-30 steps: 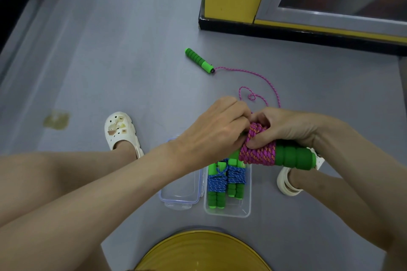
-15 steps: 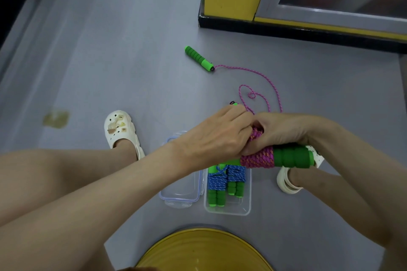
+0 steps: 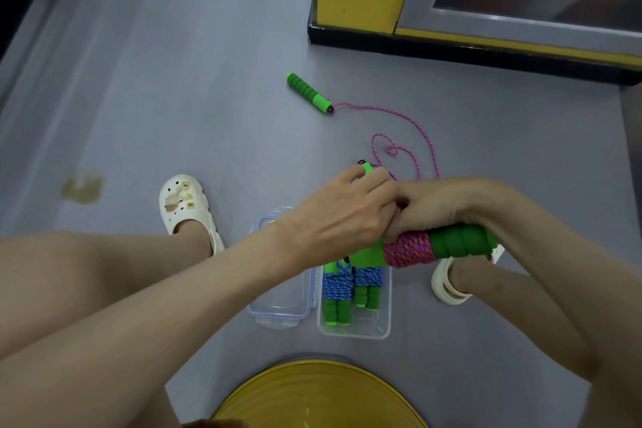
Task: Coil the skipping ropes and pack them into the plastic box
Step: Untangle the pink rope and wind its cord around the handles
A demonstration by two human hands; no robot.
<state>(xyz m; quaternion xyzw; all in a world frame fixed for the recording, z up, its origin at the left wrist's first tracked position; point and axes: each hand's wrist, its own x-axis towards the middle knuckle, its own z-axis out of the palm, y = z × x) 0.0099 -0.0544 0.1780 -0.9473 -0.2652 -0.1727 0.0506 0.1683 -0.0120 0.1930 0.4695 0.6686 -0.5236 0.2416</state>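
Observation:
My right hand (image 3: 437, 207) grips a bundle of green foam handles wound with pink rope (image 3: 411, 248), held above the floor. My left hand (image 3: 344, 215) curls round the bundle's left end, a green handle tip showing past its fingers. The loose pink rope (image 3: 422, 135) trails over the floor to another green handle (image 3: 308, 92) lying farther off. Below the hands stands the clear plastic box (image 3: 354, 330), holding a blue-roped bundle with green handles (image 3: 351, 288).
The box's clear lid (image 3: 281, 309) lies beside it on the left. My feet in white clogs (image 3: 186, 205) flank the box on the grey floor. A yellow round stool top (image 3: 319, 400) is at the bottom; a yellow and black cabinet base (image 3: 451, 49) stands behind.
The bundle has tilted flatter and shifted slightly right. My left hand has moved up over the bundle's left end, and a handle tip now shows above its fingers.

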